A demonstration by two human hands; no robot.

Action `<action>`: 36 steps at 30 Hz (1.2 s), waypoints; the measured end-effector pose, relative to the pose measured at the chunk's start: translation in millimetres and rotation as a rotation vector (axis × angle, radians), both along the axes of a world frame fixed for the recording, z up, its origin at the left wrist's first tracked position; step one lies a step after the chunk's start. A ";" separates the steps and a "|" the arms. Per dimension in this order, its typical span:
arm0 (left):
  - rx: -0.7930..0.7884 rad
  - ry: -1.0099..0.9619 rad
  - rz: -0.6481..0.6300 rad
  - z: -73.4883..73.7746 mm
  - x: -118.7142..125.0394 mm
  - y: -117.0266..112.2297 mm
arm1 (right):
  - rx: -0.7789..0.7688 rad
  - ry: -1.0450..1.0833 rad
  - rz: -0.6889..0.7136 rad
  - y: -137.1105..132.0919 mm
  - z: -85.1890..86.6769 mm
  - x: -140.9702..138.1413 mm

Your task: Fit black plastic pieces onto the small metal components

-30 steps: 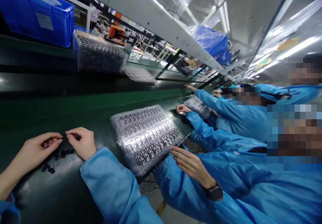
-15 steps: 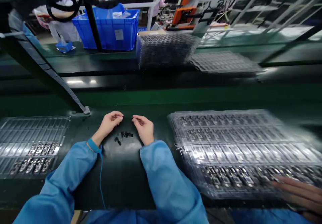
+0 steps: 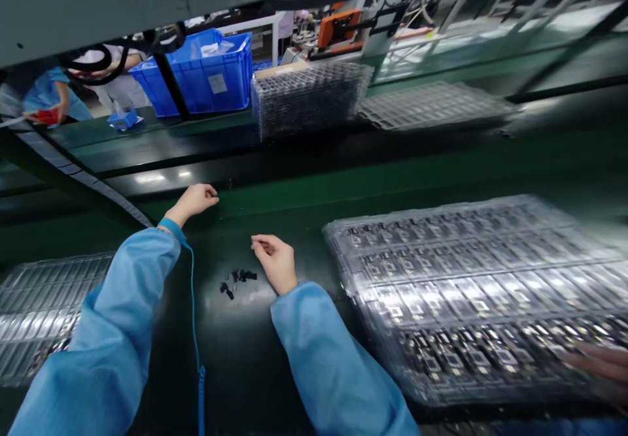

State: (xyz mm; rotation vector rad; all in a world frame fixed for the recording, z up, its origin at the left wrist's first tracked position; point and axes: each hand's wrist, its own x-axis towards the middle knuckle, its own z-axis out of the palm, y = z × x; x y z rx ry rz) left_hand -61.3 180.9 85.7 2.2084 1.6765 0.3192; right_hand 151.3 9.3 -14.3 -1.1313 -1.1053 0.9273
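At a dark green desk (image 3: 235, 351) on an assembly line, we look down on two arms in light blue sleeves. The right hand (image 3: 275, 263) rests on the desk just right of a scatter of small black parts (image 3: 238, 276). Its thumb and forefinger are drawn together at the tips, and we cannot tell whether a part sits between them. The parts lie loose on the desk near the front edge, between the two arms and closer to the right hand.

The left hand (image 3: 193, 201) is stretched farther forward, well apart from the parts and near the green belt (image 3: 392, 184) that runs across the view. Its fingers (image 3: 209, 195) are curled in loosely, and we cannot tell whether they hold anything. A blue coiled cord (image 3: 195, 318) runs down from that wrist.

To the right of the right hand lies a stack of clear trays (image 3: 466, 272) loaded with rows of small components. A co-worker's hand (image 3: 601, 361) touches its near right corner. Another clear tray (image 3: 34, 305) lies at the left edge.

Beyond the belt we see a blue crate (image 3: 201, 73), a tall stack of trays (image 3: 309, 96) and a flat tray (image 3: 432, 104). A person in blue (image 3: 46, 93) works at far left.
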 end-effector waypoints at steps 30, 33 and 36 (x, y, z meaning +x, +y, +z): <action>-0.128 -0.918 0.022 30.3 9.5 -46.6 | -0.035 0.109 0.084 0.3 0.0 0.5; -0.191 -0.952 0.042 20.8 6.7 -111.5 | -0.043 0.135 0.122 0.9 2.4 0.5; -0.347 -0.976 0.109 -17.3 11.1 -153.1 | -0.050 0.145 0.129 -0.3 4.9 -1.3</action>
